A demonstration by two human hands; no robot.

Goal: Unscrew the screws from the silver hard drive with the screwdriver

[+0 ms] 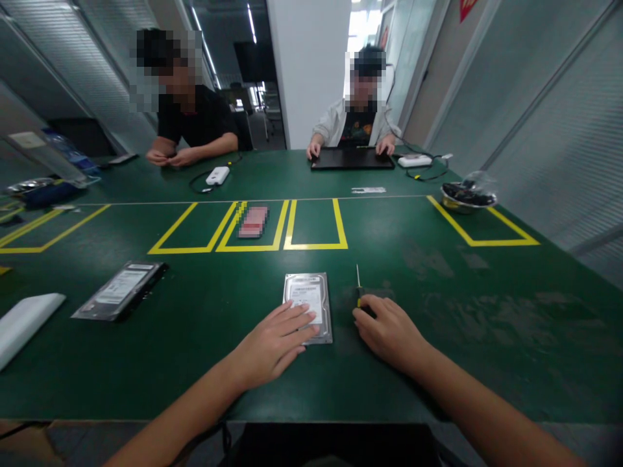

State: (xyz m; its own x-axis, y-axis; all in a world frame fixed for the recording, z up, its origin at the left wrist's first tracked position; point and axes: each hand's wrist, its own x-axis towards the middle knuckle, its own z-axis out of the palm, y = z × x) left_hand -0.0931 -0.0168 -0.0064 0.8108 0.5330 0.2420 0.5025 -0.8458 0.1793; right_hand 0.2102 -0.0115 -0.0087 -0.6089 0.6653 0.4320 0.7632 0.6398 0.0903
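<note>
On the green table in front of me lies a silver hard drive [315, 292] with a white label facing up. My left hand [280, 337] rests flat across its lower left part, fingers stretched out, covering some of the label. To the right of the drive, my right hand [387, 327] is closed around the handle of a screwdriver [359, 285]. The shaft points away from me and the tool lies low at the tabletop. Most of the handle is hidden by my fingers. The screwdriver and the drive are apart.
A second hard drive in a clear bag [119, 290] and a white packet [26, 321] lie to the left. Yellow tape outlines [316, 246] cross the table. A bowl with dark contents [468, 196] stands far right. Two people sit opposite, one holding a black panel [352, 159].
</note>
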